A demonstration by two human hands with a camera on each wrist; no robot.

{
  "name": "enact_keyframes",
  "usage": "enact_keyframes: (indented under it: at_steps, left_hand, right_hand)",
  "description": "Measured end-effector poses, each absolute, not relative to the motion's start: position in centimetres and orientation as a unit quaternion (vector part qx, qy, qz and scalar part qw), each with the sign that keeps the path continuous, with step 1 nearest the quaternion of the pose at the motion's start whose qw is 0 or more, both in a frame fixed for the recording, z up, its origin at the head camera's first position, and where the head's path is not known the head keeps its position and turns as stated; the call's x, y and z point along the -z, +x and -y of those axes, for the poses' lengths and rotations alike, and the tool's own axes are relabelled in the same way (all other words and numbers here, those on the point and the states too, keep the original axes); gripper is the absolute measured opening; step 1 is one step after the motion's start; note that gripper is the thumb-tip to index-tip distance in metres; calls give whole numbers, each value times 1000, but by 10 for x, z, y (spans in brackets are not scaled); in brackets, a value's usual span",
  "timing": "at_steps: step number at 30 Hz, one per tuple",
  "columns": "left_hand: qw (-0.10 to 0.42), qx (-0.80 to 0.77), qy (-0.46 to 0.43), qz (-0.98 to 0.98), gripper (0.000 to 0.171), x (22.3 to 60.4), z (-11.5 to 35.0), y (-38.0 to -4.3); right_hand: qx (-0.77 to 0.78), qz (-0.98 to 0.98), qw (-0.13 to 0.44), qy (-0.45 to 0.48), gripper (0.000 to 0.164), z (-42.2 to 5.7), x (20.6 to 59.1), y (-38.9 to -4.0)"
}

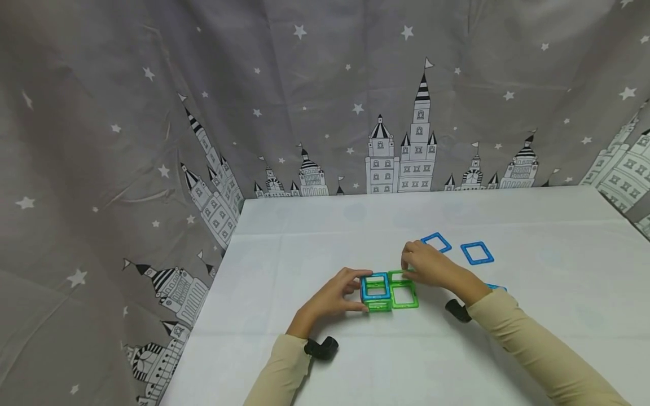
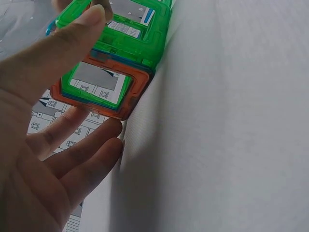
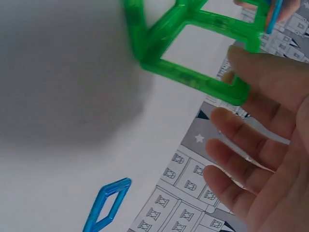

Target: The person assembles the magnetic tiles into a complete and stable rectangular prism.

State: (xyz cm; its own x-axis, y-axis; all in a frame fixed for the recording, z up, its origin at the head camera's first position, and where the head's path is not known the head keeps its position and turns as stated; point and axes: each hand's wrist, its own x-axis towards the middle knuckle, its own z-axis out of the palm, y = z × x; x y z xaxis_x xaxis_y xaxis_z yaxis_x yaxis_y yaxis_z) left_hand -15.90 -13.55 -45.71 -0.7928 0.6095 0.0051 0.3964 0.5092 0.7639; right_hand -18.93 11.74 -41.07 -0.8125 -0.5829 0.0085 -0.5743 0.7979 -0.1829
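Note:
A small cube of magnetic tiles stands on the white table, with a blue square tile (image 1: pixel 387 286) on top and green sides. In the left wrist view an orange-red tile (image 2: pixel 141 86) forms one side. My left hand (image 1: pixel 330 294) grips the cube from the left, thumb at the front and fingers toward the back. Against the cube's right side lies a flat green square tile (image 1: pixel 405 306). Behind that stands an upright green square tile (image 3: pixel 193 81), its edge pinched between thumb and index finger of my right hand (image 1: pixel 429 265); the other fingers are spread loosely.
Beyond my right hand lie two loose blue square tiles, one farther back (image 1: pixel 447 248) and one to the right (image 1: pixel 479 262). My right forearm partly covers another blue tile (image 1: pixel 496 286). A grey curtain (image 1: pixel 315 84) with castles and stars hangs along the table's back and left edges.

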Motion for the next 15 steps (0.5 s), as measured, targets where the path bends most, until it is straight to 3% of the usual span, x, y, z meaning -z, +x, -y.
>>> enact_keyframes:
  at_steps: [15]
  left_hand:
    - [135,-409,288,-855,74,458,136,-158]
  right_hand:
    - [195,-936,67,-285,30,-154,403,-218]
